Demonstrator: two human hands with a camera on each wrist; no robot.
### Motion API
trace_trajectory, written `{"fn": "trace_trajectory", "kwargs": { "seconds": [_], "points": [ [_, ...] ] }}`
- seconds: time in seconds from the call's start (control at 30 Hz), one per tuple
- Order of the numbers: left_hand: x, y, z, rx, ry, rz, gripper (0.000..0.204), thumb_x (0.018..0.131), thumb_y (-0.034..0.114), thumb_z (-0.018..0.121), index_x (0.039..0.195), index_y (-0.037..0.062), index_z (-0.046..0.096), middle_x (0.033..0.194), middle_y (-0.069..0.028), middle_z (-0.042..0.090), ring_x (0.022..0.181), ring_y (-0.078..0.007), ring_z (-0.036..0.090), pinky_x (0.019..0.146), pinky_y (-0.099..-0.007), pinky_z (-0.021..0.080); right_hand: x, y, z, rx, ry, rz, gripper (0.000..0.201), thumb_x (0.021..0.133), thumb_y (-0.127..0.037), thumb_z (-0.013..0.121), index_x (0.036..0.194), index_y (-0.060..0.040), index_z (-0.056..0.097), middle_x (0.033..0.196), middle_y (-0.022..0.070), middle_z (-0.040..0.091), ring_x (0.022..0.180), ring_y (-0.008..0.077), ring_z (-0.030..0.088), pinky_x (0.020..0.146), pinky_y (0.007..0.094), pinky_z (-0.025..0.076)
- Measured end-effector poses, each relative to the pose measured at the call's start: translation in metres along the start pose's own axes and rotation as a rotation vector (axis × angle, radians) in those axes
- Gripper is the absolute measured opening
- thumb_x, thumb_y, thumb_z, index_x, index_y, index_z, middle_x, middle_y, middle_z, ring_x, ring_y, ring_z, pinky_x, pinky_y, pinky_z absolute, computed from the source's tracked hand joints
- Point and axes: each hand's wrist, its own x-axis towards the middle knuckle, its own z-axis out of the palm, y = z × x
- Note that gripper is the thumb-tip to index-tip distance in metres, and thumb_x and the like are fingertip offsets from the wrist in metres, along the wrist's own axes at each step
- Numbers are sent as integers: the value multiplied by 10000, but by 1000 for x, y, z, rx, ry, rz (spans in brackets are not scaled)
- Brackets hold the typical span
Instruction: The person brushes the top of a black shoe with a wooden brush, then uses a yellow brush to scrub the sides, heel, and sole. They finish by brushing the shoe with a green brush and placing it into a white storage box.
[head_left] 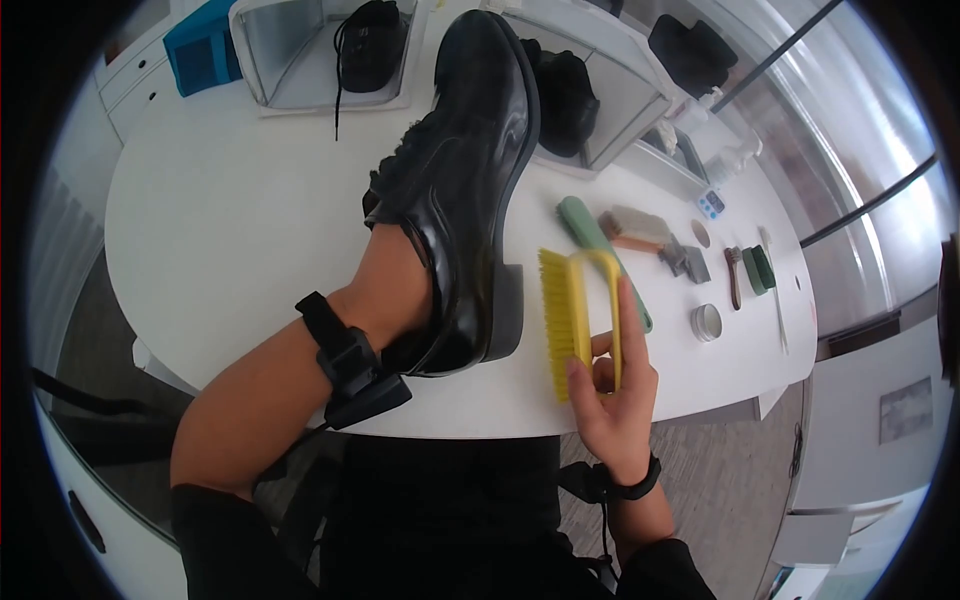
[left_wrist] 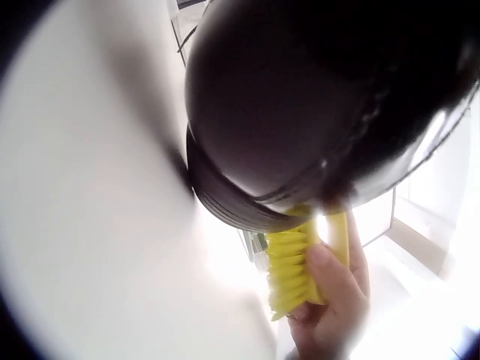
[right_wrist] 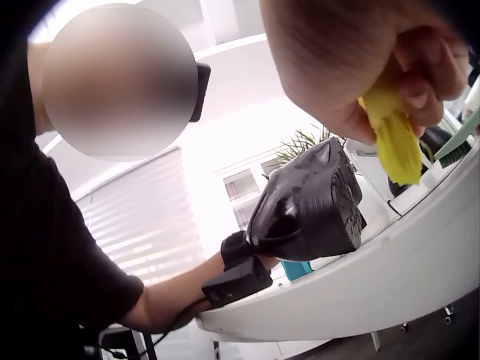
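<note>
A glossy black leather shoe is worn over my left hand, which goes in at the ankle opening; its fingers are hidden inside. The toe points away from me and the sole faces right. To the right of the heel, my right hand grips a yellow brush by its looped handle, fingers curled through it. The yellow bristles face left, toward the shoe, with a gap between in the head view. In the left wrist view the brush shows just past the shoe's dark sole edge.
At the back of the white table, one black shoe sits in a clear-sided box and another in a second box. On the right lie a green-handled brush, a wooden-backed brush, a round tin and several small tools.
</note>
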Motion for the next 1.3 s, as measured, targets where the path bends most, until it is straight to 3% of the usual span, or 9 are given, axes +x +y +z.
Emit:
{"fn": "trace_trajectory", "kwargs": {
  "seconds": [0.13,0.33,0.43,0.63,0.73,0.83,0.93,1.07,1.3],
  "points": [
    [13,5,67,217,820,-51,579,1108,520,314,1497,112,450,1373,-98,581,1184,-208,609,1020,-365,515,-16,-15,-4,14,7,-304,865,865,-9,592,1624,27,177,865,72,612,655,87,581,575,224,453],
    [-3,-7,-15,-290,-147,63,552,1101,466,372,1520,112,433,1493,-102,514,1361,-248,481,1171,-393,350,-23,-30,9,35,-59,-264,860,841,-60,717,1591,9,302,1229,233,690,805,272,727,729,323,586],
    [-10,-8,-22,1337,346,180,506,1076,350,477,1500,75,449,1481,-121,521,1350,-262,489,1168,-391,353,-38,-37,8,38,-452,-481,859,812,-48,728,1584,-28,352,1086,190,706,769,319,707,701,357,590],
    [-2,-2,10,981,501,-76,474,1030,152,551,1477,32,447,1489,-137,510,1363,-274,474,1183,-382,330,-32,-30,1,97,-282,-408,830,828,-57,721,1572,-1,357,1114,192,673,805,306,703,748,350,576],
    [0,0,1,1799,358,155,483,1130,375,338,1468,61,486,1344,-97,607,1146,-226,615,1028,-366,511,-18,-18,3,53,-124,-258,847,854,-43,673,1599,15,274,995,128,627,719,172,641,660,281,510],
    [-1,5,13,604,325,-2,458,1105,220,416,1528,45,384,1515,-115,490,1372,-247,466,1199,-369,316,-5,-8,3,11,130,-110,852,875,-13,614,1633,-37,228,819,48,617,616,78,581,539,223,439],
    [7,3,37,1222,569,-209,465,1123,270,361,1539,64,380,1527,-99,482,1379,-239,459,1203,-367,312,-12,-8,-8,56,67,-82,868,863,22,608,1629,-2,199,890,99,681,638,98,603,591,225,479],
    [10,-1,28,-24,443,-44,450,1132,318,336,1498,75,433,1421,-94,541,1250,-220,539,1104,-362,416,-20,-10,-6,119,-98,-283,874,846,20,626,1624,-6,229,847,81,671,609,87,566,565,218,447],
    [-1,-4,15,-178,306,0,424,1130,322,366,1450,70,486,1308,-92,603,1138,-188,612,1008,-364,520,-13,-4,-5,129,49,-94,883,842,-17,641,1627,-22,236,839,78,672,617,93,575,584,220,449]
  ]
}}
